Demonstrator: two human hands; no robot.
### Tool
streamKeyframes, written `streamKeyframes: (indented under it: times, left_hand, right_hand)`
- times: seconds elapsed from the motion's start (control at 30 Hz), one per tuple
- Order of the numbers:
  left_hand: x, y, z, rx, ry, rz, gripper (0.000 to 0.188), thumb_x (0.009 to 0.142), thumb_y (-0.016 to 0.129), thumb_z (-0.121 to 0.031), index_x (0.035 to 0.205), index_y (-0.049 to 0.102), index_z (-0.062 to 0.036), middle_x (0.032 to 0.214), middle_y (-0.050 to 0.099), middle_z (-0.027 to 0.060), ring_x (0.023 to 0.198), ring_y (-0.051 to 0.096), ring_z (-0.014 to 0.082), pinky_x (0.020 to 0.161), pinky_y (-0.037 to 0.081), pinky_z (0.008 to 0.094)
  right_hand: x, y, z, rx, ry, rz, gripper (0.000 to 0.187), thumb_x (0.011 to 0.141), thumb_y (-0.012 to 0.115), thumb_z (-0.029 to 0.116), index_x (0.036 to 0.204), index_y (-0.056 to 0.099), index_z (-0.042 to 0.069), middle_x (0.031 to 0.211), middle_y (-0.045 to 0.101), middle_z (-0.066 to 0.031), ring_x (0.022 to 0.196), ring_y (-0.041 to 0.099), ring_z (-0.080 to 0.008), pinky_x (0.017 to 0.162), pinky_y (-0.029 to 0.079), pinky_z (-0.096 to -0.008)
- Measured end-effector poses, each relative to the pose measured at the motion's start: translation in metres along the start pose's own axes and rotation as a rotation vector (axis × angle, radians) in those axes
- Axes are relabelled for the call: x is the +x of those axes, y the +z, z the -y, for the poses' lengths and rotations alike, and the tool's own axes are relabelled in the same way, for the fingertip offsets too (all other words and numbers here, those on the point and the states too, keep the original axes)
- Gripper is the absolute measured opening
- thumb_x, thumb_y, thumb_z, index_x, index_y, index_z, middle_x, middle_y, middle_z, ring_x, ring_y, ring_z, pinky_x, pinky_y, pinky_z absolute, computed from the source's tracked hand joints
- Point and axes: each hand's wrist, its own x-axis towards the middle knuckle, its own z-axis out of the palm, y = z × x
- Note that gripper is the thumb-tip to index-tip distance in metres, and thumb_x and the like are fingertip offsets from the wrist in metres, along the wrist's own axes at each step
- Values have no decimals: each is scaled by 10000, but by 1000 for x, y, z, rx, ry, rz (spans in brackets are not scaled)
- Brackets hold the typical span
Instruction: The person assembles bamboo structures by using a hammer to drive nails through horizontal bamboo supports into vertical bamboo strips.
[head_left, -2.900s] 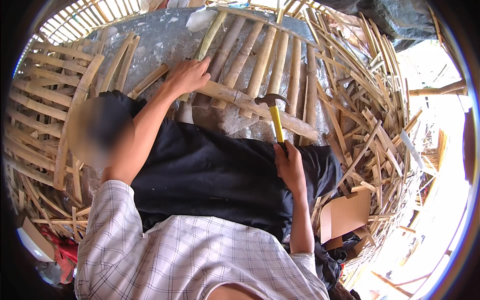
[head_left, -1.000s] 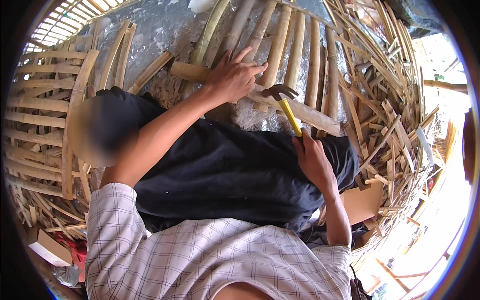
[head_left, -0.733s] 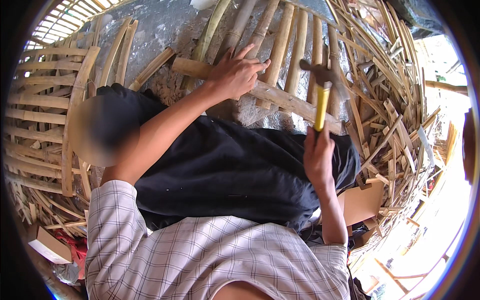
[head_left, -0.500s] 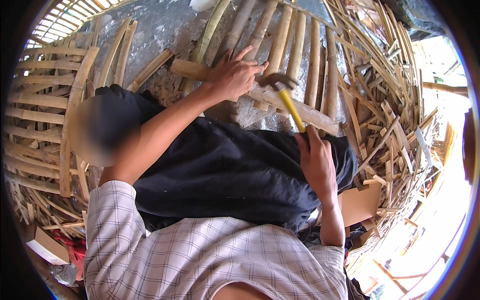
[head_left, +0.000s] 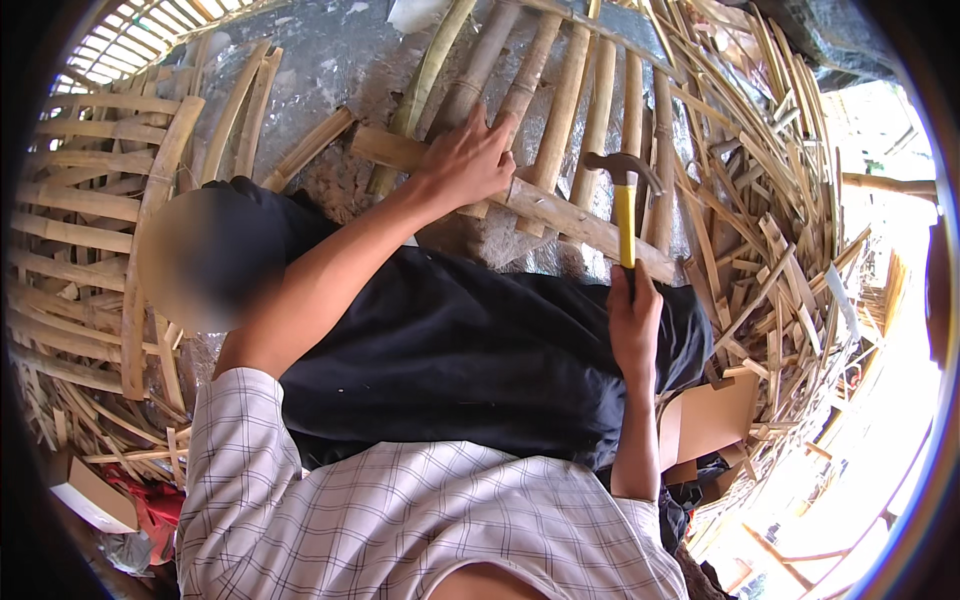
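My right hand (head_left: 634,325) is wrapped round the lower handle of a claw hammer (head_left: 626,215). Its yellow handle stands nearly upright in the picture, and the dark metal head is over the slats, right of my left hand. My left hand (head_left: 465,162) is closed, its fingers bent around a bamboo slat (head_left: 524,85) where it meets a thick bamboo crossbar (head_left: 580,218). Whether a small nail is also between the fingers is hidden. Several slats run from this crossbar toward a thinner far rail, forming a rack-like frame.
Another slatted bamboo panel (head_left: 85,205) stands at the left. Split bamboo offcuts (head_left: 770,260) are heaped on the right. An open cardboard box (head_left: 708,418) is beside my right forearm, and dark cloth (head_left: 450,350) covers my legs. A block (head_left: 490,240) lies under the crossbar.
The hammer has moved right, away from my left hand, and its handle has turned more upright. My left hand's fingers, spread before, have curled in. The slatted frame sits slightly differently in view.
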Motion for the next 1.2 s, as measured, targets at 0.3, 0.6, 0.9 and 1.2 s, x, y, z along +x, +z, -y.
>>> streamKeyframes:
  times: [0.3,0.6,0.9,1.2]
  left_hand:
    - [3,1,11,-209,20,-47,597,920,686,-243,1422,426,-51,785,693,174,643,688,322,533,550,436]
    - [28,-47,49,-62,-126,164,630,871,708,-338,1436,451,-235,903,723,154,868,726,319,721,559,493]
    - [25,-19,27,274,153,-151,543,980,608,-408,1444,575,-126,1486,495,197,1185,638,353,942,577,534]
    - [4,0,4,253,251,-98,460,997,553,-309,1450,615,-271,1300,613,139,1361,460,354,1078,379,611]
  right_hand:
    - [-5,-19,-29,536,371,-40,256,1093,572,284,928,525,94,656,412,51,473,368,-18,393,248,-210]
    - [-11,-14,-12,496,333,118,231,1096,578,262,959,527,83,654,434,72,494,399,-9,411,297,-203]
    - [-14,5,3,542,406,388,293,1110,542,314,941,490,80,645,417,35,484,387,-55,414,302,-243]
    - [-3,-28,8,686,584,499,296,1105,553,327,916,458,120,664,342,44,474,290,-26,402,186,-213]
